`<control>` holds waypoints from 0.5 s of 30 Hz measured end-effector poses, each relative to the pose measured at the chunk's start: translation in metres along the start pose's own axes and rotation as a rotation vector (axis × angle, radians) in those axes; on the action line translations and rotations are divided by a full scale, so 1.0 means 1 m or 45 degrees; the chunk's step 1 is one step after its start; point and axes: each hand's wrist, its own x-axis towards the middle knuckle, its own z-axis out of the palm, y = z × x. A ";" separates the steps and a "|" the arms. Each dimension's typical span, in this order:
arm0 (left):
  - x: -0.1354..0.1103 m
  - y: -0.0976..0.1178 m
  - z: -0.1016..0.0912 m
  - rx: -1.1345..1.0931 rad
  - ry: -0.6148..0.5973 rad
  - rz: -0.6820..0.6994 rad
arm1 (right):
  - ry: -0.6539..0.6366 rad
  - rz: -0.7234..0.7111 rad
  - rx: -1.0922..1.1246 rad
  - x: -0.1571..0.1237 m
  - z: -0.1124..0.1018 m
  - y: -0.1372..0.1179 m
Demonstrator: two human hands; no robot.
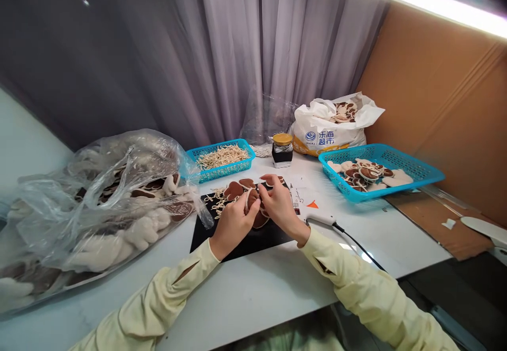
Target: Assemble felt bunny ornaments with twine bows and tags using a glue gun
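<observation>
Over the black mat (206, 235), my left hand (232, 224) and my right hand (282, 209) meet, fingers pinching a small brown fabric piece with cream edging (260, 220). Fingers hide part of it. Just beyond them on the mat lie more brown fabric pieces (233, 190) and, to the left, loose cream cord bits (216, 199), some apparently tied in bows. A white glue gun (321, 215) with a black cord rests right of my right hand, partly hidden by it.
A large clear bag of plush pieces (114, 224) fills the left side. Behind stand a blue basket of cream cords (224, 170), a gold-lidded jar (282, 153) and a white plastic bag (332, 129). Another blue basket (380, 153) holds brown and cream pieces at right.
</observation>
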 end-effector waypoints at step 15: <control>0.010 -0.018 0.004 0.487 0.352 0.655 | -0.014 0.044 -0.211 0.002 0.003 0.005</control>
